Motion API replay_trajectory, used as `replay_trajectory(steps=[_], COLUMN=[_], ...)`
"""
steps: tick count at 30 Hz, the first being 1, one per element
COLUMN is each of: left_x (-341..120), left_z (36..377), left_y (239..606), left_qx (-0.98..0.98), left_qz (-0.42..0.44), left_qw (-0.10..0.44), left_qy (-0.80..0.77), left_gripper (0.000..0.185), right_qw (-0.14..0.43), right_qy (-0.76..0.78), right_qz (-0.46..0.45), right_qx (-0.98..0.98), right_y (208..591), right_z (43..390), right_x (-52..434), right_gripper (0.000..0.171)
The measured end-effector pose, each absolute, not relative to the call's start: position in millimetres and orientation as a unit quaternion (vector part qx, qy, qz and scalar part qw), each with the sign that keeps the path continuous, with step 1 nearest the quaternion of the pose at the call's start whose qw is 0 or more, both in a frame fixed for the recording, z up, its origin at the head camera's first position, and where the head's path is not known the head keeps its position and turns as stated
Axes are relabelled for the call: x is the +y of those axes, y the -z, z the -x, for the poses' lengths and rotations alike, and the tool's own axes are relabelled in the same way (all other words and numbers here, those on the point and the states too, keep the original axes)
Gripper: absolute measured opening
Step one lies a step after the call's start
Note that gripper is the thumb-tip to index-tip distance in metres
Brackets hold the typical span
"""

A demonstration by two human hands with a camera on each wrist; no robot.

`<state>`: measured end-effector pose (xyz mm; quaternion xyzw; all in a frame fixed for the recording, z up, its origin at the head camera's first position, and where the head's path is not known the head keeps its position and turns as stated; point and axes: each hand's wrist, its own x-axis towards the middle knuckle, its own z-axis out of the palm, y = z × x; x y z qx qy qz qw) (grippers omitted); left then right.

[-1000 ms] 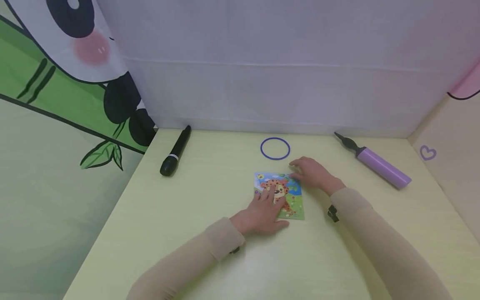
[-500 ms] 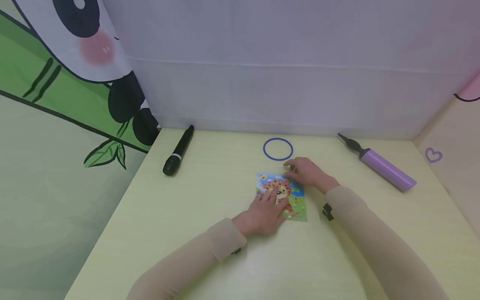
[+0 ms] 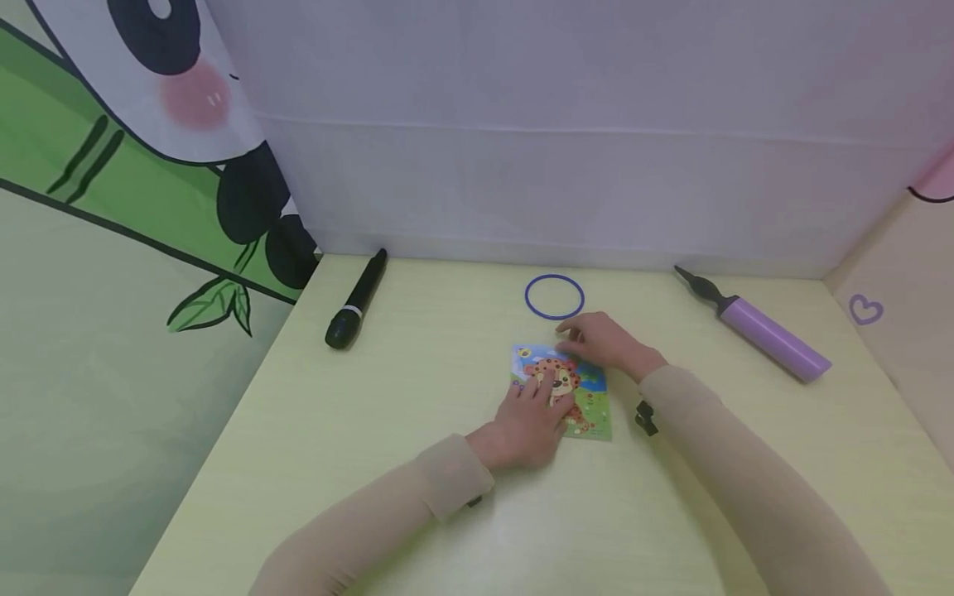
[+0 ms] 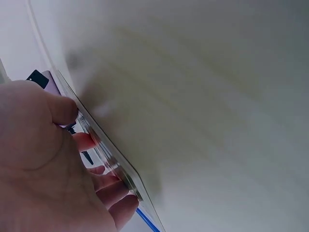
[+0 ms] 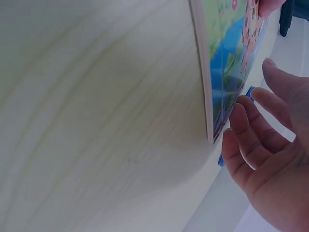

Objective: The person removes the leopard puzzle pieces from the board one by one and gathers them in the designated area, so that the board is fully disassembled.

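A square picture board (image 3: 593, 414) with a cartoon leopard lies flat on the pale table. My left hand (image 3: 525, 426) rests over its lower left part with the fingers extended across the picture. In the left wrist view, several fingertips (image 4: 124, 208) touch its face and the thumb (image 4: 63, 110) lies by its edge. At the board's far edge is my right hand (image 3: 604, 341), fingers loosely bent. The right wrist view has these fingers (image 5: 251, 140) beside a corner of the board (image 5: 227, 53), gripping nothing; whether they touch it I cannot tell.
Behind the board lies a thin blue ring (image 3: 555, 319), close to the right hand. A black microphone (image 3: 354, 306) lies at the back left, and a purple hand pump (image 3: 775, 339) at the back right. A pale fabric backdrop (image 3: 522, 190) stands along the table's rear edge.
My right hand has slid left along the board's far edge. The left thumb has drawn in toward the near edge. The board stays in place; the head view has shifted slightly.
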<state>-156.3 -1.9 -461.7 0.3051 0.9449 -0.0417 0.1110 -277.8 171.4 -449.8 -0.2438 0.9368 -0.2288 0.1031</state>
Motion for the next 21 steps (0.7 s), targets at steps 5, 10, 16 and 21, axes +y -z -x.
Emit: replay_trajectory(steps=[5,10,16,21], left_x=[-2.9,-2.3,-2.2,-2.4], left_z=[155.0,154.4,153.2,152.9], left_y=[460.9,459.5,457.6,459.0], left_qx=[0.944,0.945,0.946,0.945], left_qz=[-0.307,-0.305,-0.294,-0.294], left_qw=[0.115,0.112,0.132,0.142], left_qy=[0.046,0.046,0.039,0.035], left_gripper=[0.061,0.061,0.062,0.062], right_qw=[0.110,0.114,0.118,0.133], right_qy=[0.237,0.237,0.246,0.280], right_qz=[0.253,0.258,0.253,0.250], right_qx=[0.932,0.930,0.928,0.917], right_y=[449.0,449.7,450.2,449.0], right_z=[279.7,284.1,288.8,290.3], right_x=[167.7,165.4,161.1,157.6], right_gripper=[0.036,0.032,0.025,0.018])
